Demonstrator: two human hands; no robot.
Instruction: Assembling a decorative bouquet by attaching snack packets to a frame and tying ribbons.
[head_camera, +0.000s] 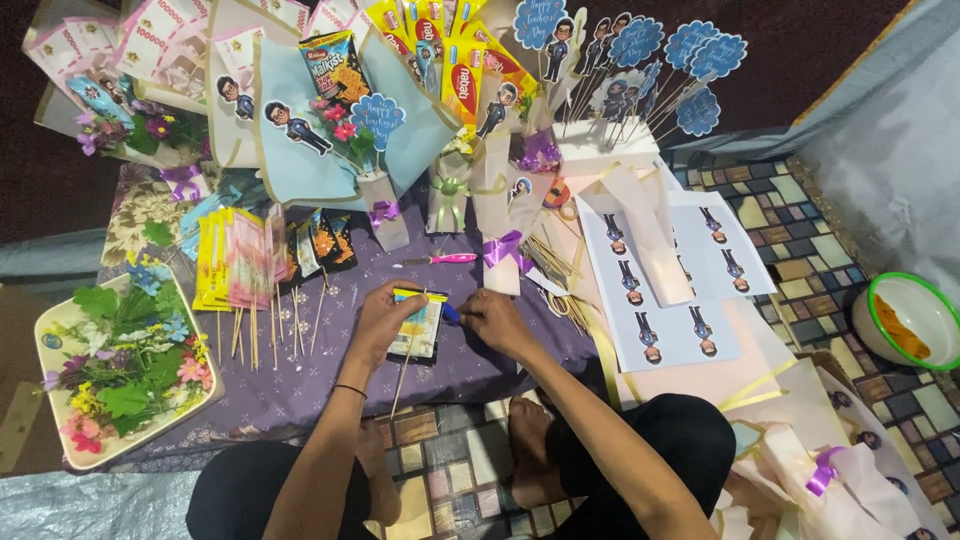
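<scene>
The left hand grips a small flat snack packet lying on a thin wooden skewer, while the right hand pinches its edge. Left of them, a cream tray holds artificial flowers; far right, a green-rimmed white bowl holds something orange.

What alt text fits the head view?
Seen from above, a person seated on the floor presses a snack packet with a wooden skewer onto a purple cloth, left hand on it, right hand beside it. Snack bouquets, skewered packets and a tray of artificial flowers surround them.
</scene>
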